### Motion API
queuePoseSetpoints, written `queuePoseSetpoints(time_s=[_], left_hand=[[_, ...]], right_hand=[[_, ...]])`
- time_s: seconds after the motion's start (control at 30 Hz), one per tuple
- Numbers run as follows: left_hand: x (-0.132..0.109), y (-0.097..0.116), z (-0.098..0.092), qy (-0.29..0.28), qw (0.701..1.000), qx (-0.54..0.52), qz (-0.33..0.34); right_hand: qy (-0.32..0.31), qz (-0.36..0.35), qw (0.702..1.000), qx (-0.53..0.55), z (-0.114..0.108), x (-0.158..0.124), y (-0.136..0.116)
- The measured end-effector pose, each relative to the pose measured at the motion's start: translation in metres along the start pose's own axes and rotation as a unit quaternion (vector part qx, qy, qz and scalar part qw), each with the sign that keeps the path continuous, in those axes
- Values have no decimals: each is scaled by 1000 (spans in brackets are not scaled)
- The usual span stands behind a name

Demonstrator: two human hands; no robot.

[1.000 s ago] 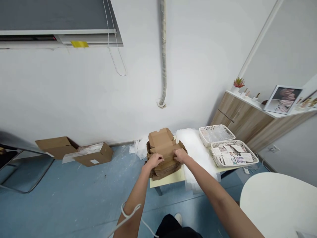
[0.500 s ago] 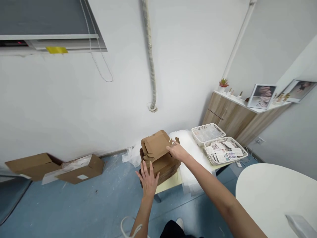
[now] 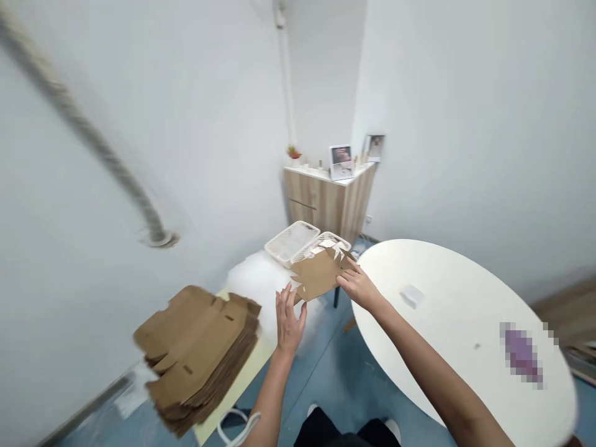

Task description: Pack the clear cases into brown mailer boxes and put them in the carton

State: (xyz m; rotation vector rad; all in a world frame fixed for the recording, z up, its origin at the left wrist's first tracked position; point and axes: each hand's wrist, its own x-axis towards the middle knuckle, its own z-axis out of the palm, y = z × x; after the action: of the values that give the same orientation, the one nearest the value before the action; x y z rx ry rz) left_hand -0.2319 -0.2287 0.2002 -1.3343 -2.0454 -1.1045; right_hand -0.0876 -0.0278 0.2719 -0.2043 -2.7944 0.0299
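Observation:
A brown cardboard mailer box (image 3: 319,273), partly folded with notched flaps, is held up in front of me. My right hand (image 3: 358,287) grips its right end, fingers closed on the flaps. At the box's lower left corner is my left hand (image 3: 289,320), open, with fingers and thumb apart; whether the fingertips touch the cardboard I cannot tell. To the left lies a stack of flat cardboard box blanks (image 3: 195,354) on a pale yellow table (image 3: 221,406).
White sheets (image 3: 254,279) lie beside the stack. Two white plastic baskets (image 3: 292,242) stand behind the held box. On the right is a white round table (image 3: 447,298) with a small whitish object (image 3: 412,295) on it. A wooden cabinet (image 3: 321,202) fills the corner.
My right hand has lifted the box off the stack and carried it right, towards the round table. My left hand has left the stack and followed. The view has turned right.

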Motion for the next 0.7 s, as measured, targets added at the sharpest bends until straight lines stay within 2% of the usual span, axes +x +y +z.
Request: queuePoseSetpoints(time_s=[0.13,0.23,0.33,0.43,0.53,0.6,0.7], left_hand=[[-9,72,74,-124,987,-71,70],[-37,117,118,-228,966,-71,97],[-73,149,148,-299,948,-49,96],[-103,168,167,-334,939,-13,85],[-125,178,177,-349,934,34,70],[-135,183,181,-359,929,65,59],[-146,189,186,-384,917,91,54]], right_hand=[[6,112,992,-58,7,-118,48],[-15,172,982,-74,28,-195,66],[-47,205,976,-62,58,-252,73],[-85,234,968,-35,88,-289,72],[-127,243,962,1,109,-311,68],[-160,242,957,31,114,-318,64],[-213,242,944,71,110,-319,61]])
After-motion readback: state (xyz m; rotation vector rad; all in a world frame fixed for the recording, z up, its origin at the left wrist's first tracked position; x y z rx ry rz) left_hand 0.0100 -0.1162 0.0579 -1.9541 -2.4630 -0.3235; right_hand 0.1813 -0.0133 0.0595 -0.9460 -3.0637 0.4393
